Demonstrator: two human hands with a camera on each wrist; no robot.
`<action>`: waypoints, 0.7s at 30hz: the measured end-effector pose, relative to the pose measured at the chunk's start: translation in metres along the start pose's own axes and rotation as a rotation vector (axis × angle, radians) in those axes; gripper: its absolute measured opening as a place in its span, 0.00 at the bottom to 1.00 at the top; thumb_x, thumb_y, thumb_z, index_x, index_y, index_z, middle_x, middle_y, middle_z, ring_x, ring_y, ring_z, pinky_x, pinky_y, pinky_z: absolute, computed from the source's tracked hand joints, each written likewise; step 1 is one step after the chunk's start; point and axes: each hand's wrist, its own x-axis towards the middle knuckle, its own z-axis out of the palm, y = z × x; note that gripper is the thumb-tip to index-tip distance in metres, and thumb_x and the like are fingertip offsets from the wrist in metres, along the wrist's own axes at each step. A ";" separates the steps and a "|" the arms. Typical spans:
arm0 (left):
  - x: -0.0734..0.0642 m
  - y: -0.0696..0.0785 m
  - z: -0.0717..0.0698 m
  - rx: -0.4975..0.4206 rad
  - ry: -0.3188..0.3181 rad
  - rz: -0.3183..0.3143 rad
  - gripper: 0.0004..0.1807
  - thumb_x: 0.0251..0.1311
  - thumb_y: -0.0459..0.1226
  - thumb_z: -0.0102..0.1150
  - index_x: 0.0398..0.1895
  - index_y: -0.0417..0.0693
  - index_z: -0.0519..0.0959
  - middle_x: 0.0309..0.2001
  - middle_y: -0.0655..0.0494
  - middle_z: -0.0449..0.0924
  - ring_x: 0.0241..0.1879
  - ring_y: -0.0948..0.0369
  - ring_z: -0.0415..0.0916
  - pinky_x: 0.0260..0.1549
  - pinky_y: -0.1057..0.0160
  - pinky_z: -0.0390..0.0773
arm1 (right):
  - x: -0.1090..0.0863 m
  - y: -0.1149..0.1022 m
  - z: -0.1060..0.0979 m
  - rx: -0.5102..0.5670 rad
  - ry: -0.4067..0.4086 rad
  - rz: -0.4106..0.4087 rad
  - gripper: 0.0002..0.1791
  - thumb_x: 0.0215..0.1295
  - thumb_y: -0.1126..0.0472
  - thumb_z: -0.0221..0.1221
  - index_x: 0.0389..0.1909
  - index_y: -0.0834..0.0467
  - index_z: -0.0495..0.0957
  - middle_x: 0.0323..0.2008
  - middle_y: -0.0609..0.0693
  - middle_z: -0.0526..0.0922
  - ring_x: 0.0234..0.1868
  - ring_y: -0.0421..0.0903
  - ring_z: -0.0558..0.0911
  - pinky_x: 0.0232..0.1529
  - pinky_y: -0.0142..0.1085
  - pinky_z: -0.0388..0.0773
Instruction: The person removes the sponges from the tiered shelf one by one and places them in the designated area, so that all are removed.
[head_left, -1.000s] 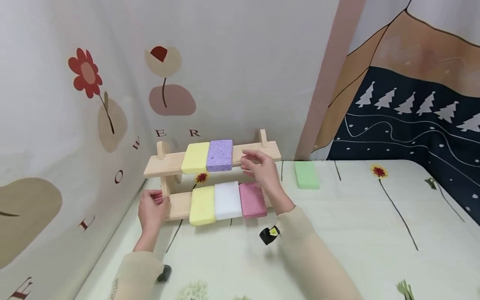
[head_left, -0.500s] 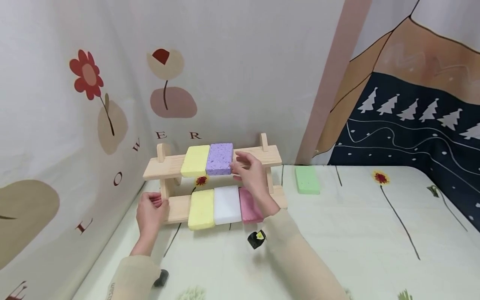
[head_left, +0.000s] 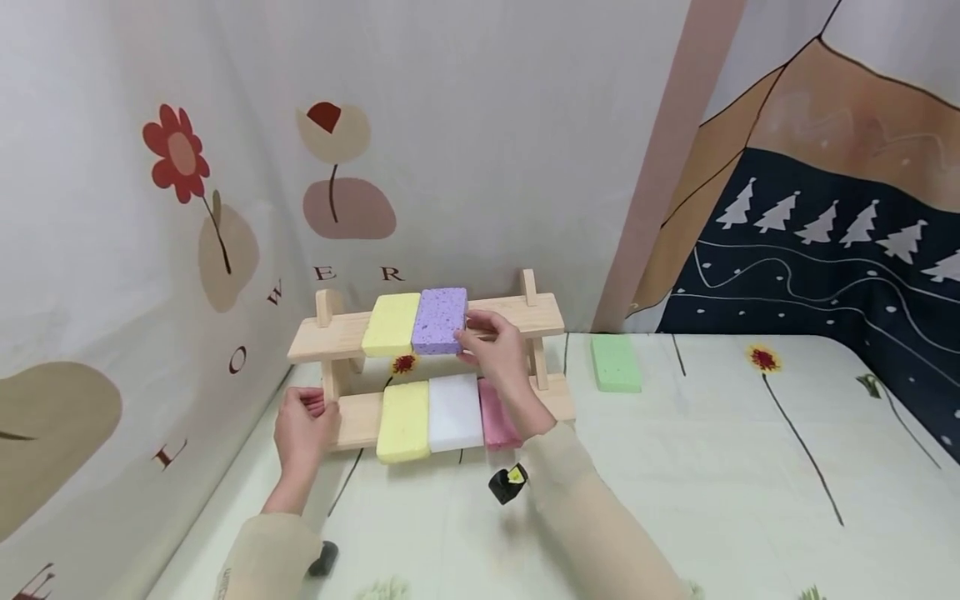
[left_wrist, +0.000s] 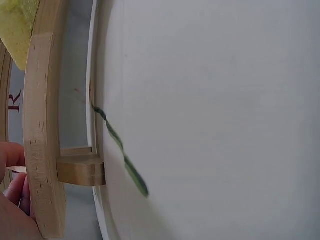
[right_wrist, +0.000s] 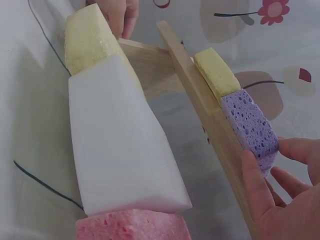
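A two-tier wooden rack stands in the head view. My left hand grips its left upright by the lower shelf, fingers partly hidden by the wood. On the upper shelf a yellow sponge lies against a speckled purple sponge. My right hand holds the purple sponge's right end, thumb in front and fingers at the side, as the right wrist view also shows. Along the lower shelf lie another yellow sponge, a white sponge and a pink sponge, partly covered by my right arm.
A green sponge lies on the printed tablecloth to the right of the rack. Printed curtains rise close behind and to the left. Dark wrist devices show under my sleeves.
My right hand has moved left along the upper shelf, from beside the purple sponge to its right end. The left hand has stayed on the upright.
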 end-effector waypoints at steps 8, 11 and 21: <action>0.000 -0.001 0.001 -0.004 -0.003 0.000 0.19 0.61 0.33 0.54 0.54 0.32 0.69 0.50 0.35 0.77 0.49 0.43 0.78 0.52 0.49 0.76 | -0.002 0.000 -0.001 -0.004 0.010 0.000 0.19 0.62 0.69 0.64 0.55 0.61 0.81 0.49 0.60 0.83 0.38 0.40 0.81 0.42 0.35 0.87; -0.001 -0.001 0.002 0.001 -0.004 -0.004 0.19 0.61 0.33 0.54 0.54 0.32 0.70 0.50 0.35 0.77 0.50 0.43 0.78 0.52 0.49 0.75 | -0.003 0.000 -0.002 0.007 0.009 0.005 0.19 0.62 0.70 0.65 0.55 0.61 0.81 0.49 0.60 0.84 0.38 0.40 0.81 0.42 0.34 0.87; 0.003 0.000 0.001 -0.003 -0.005 0.005 0.19 0.61 0.33 0.55 0.54 0.33 0.70 0.51 0.34 0.78 0.49 0.43 0.79 0.50 0.52 0.76 | -0.006 -0.007 -0.012 0.036 -0.002 -0.007 0.19 0.64 0.69 0.63 0.56 0.60 0.80 0.53 0.59 0.84 0.43 0.43 0.85 0.45 0.36 0.86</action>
